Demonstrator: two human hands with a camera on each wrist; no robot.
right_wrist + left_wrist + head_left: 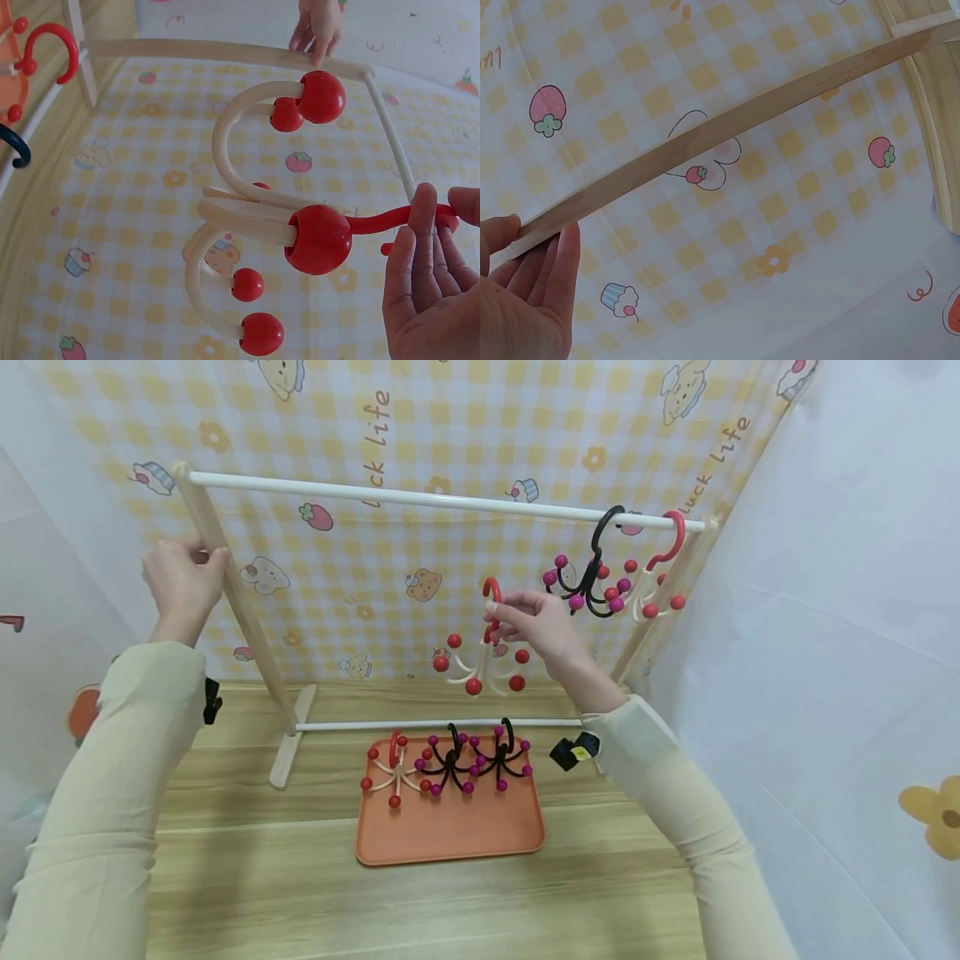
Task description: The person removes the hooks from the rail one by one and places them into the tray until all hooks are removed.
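Observation:
My right hand point(543, 627) pinches the red hook of a multi-arm hanger point(473, 686) with cream arms and red ball tips. The hanger is held upright in the air, below the white rail point(375, 495) of a rack. In the right wrist view its red balls point(320, 240) fill the middle. At the far left, my left hand point(183, 578) grips the rack's wooden post point(705, 139) near its top, thumb on one side and fingers on the other. On the rail's right end hang a black hanger point(590, 578) with magenta balls and a red-hooked one point(678, 535).
An orange tray point(450, 835) lies on the wooden table point(420, 910), bearing a red-hooked hanger point(397, 772) and two black ones with magenta balls. A lower white bar point(360, 725) runs behind the tray. A patterned cloth point(330, 435) hangs behind the rack.

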